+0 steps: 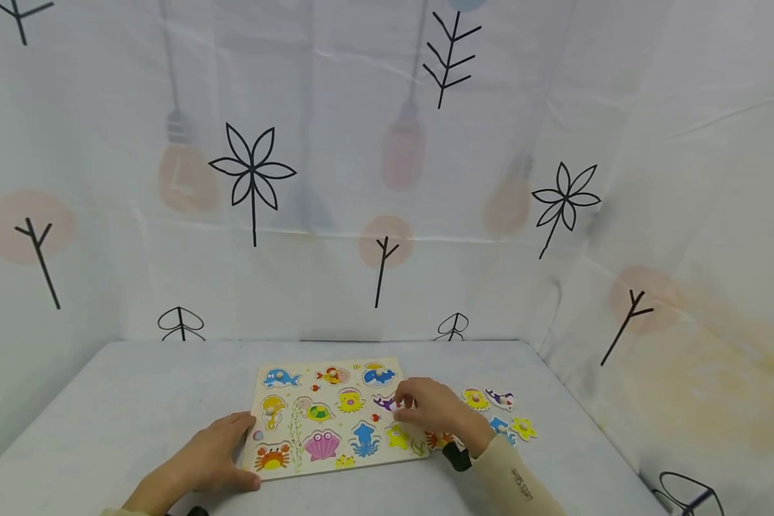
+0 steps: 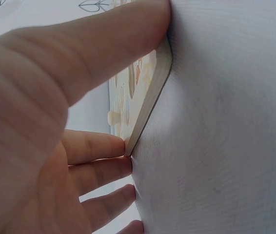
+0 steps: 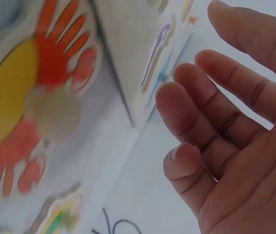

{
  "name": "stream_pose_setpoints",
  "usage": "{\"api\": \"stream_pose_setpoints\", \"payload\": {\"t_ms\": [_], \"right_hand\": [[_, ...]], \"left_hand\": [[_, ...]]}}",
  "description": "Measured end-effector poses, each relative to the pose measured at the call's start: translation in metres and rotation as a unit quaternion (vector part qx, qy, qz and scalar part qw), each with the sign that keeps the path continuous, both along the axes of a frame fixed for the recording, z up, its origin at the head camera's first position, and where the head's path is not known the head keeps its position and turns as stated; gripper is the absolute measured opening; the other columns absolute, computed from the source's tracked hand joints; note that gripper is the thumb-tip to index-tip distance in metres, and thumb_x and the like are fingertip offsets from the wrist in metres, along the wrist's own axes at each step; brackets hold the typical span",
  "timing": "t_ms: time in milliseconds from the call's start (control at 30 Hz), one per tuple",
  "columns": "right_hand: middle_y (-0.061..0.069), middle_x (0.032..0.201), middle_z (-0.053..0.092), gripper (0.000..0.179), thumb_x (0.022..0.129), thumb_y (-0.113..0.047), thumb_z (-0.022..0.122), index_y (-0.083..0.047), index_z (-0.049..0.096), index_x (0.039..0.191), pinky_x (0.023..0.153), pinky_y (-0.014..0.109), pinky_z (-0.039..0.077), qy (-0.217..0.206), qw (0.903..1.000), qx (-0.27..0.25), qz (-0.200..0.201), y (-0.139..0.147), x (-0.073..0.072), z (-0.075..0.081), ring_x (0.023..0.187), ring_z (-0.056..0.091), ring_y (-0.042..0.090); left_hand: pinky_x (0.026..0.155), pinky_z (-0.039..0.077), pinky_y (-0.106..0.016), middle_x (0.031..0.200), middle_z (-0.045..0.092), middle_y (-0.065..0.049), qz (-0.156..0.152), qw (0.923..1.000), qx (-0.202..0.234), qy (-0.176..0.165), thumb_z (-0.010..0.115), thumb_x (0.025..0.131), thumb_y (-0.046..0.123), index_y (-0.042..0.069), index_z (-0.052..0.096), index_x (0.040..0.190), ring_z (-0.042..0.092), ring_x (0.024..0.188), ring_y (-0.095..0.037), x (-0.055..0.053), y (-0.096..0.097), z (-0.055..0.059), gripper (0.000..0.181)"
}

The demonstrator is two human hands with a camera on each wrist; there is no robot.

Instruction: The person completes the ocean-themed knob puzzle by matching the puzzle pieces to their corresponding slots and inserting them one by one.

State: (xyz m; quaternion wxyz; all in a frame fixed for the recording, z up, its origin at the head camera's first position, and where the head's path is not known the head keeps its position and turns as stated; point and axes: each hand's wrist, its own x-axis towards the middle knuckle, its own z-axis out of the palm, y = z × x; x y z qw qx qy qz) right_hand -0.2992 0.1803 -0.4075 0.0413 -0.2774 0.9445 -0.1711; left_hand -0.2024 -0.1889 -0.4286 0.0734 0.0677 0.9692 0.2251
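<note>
A pale wooden peg puzzle board (image 1: 355,469) printed with sea creatures lies on the table. My left hand (image 1: 213,455) rests at its left side; in the left wrist view the straight fingers (image 2: 99,146) touch the board's edge and the thumb (image 2: 94,48) lies along the near corner. My right hand (image 1: 435,408) is over the board's right side, beside the purple fish picture (image 1: 383,403). In the right wrist view its fingers (image 3: 177,112) are loosely bent with nothing between them. A crab piece (image 1: 440,439) with a peg lies beside the board, partly hidden by the right wrist.
Loose pieces lie right of the board: a yellow octopus (image 1: 475,399), a purple fish (image 1: 500,399), a blue squid (image 1: 503,430) and a yellow star (image 1: 524,428). A patterned cloth (image 1: 335,287) hangs behind the white table (image 1: 168,387).
</note>
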Motion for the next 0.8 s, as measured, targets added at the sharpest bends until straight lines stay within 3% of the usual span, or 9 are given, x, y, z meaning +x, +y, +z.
{"api": "stream_pose_setpoints", "payload": {"t_ms": [400,800], "right_hand": [[-0.007,0.082,0.056,0.023,0.085,-0.028,0.073,-0.014,0.066,0.101,0.065,0.027,0.049,0.011,0.9985,-0.026,-0.046,0.036,-0.012,0.004,0.075,0.051,0.014],[-0.004,0.082,0.056,0.022,0.084,-0.026,0.074,-0.013,0.065,0.098,0.063,0.028,0.048,-0.007,0.9947,-0.026,-0.099,0.060,-0.022,0.000,0.075,0.051,0.015]], "left_hand": [[0.106,0.031,-0.062,0.141,0.044,-0.024,0.004,1.0000,-0.003,-0.007,0.087,0.054,0.054,-0.001,0.050,0.133,0.038,0.129,-0.045,0.000,0.001,0.000,0.104],[0.106,0.031,-0.062,0.140,0.044,-0.024,0.007,0.9999,0.000,-0.009,0.087,0.053,0.055,-0.001,0.050,0.133,0.038,0.129,-0.045,-0.001,0.000,-0.001,0.105]]}}
